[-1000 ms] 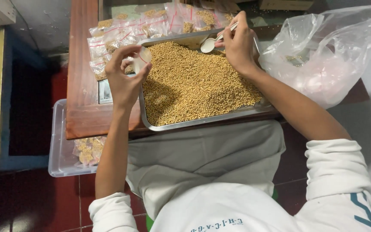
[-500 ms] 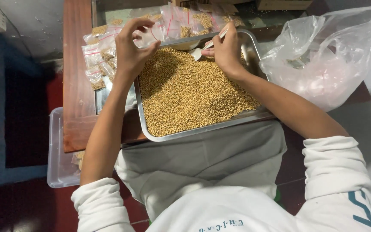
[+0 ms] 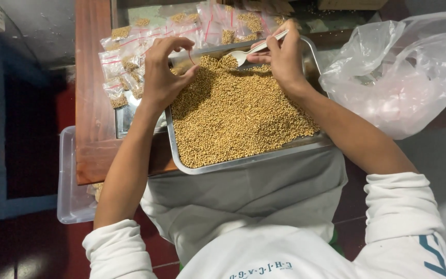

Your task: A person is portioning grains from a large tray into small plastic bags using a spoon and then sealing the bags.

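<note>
1. Right: right hand fingers pinch a white plastic spoon over the far end of the rectangular steel tray of tan seeds; spoon bowl contents unclear.
2. Left hand fingers curl around a small clear bag, mostly hidden by the fingers.
3. Small filled zip bags piled on the brown wooden tabletop, far ones cut off.
4. Large crumpled clear plastic bag at right, contents hard to make out.

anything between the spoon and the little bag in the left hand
Nothing visible does. The spoon in the right hand points its bowl at the small clear bag pinched by the left hand, with only open seeds below the gap.
</note>
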